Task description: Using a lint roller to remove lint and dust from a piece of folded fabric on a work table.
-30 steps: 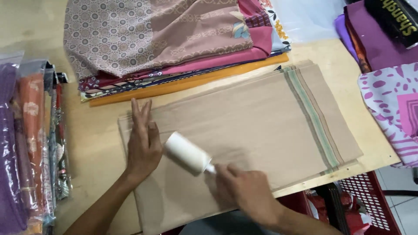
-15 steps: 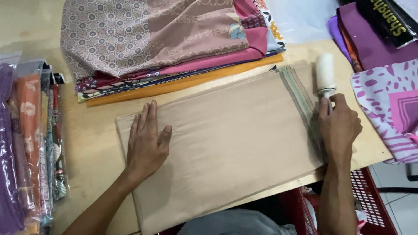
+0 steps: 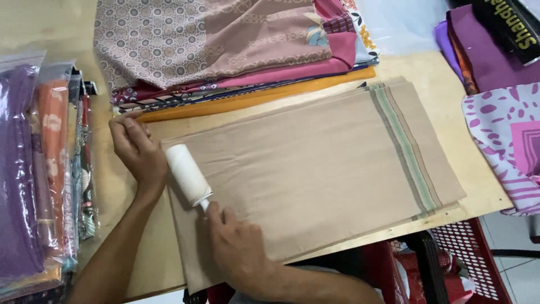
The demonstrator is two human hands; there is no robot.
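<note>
The white lint roller [image 3: 188, 174] lies at the left end of the folded beige cloth [image 3: 315, 169] on your table [image 3: 475, 186]. Your right hand [image 3: 239, 247] has its grip clamped on the roller's handle; your left hand [image 3: 138, 152], fingers together, pins the cloth's left edge. How much is cleaned cannot be told.

From my seat, the roller's [image 3: 187, 174] handle is buried inside the right hand [image 3: 239, 247], so I can't see the grip itself. The left hand [image 3: 136, 151] covers the near-left corner of the beige cloth [image 3: 315, 169], and that cloth's lower left end runs under my right forearm. The fabric stack [image 3: 225, 45] is cut off by the top edge. The bagged cloths [image 3: 39, 169] run off the left edge, and glare on the plastic blurs their patterns. The pink print cloth [image 3: 506, 146] leaves the right edge. The red basket [image 3: 467, 259] is mostly hidden beneath the counter [image 3: 478, 186].
</note>
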